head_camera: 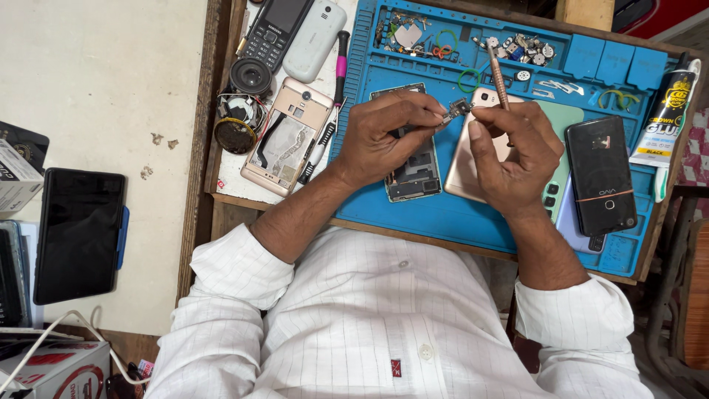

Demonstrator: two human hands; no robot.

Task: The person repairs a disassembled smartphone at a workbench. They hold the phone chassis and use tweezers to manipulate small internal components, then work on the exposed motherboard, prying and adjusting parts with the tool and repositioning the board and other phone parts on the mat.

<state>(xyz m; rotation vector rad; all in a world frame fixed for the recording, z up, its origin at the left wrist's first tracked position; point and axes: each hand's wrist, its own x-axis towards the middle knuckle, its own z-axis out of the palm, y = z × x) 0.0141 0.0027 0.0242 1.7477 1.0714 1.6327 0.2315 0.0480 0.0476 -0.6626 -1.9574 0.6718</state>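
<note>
White shirt sleeves [244,281] fill the foreground, nearest the lens, with both forearms reaching up to a blue work mat [458,214] on a wooden bench. Across the mat lie several phones: a black one [600,176] at the right, a gold one [473,148] partly under the right hand, and an opened phone body [415,166] under the left hand. Off the mat to the left sits another opened gold phone [286,137].

The left hand [384,140] pinches a small metal part [458,109] between thumb and fingers, held up just above the opened body. The right hand [513,151] grips a thin screwdriver [498,77], shaft pointing away, its fingers curled by the part.

By the look of it, the step in hand is working on that part; the next move would call for a steady, fine grip.

The screwdriver's working tip is hidden by the fingers, and the part itself is too small to identify. Screws in the upper trays [517,48] blur together.
</note>
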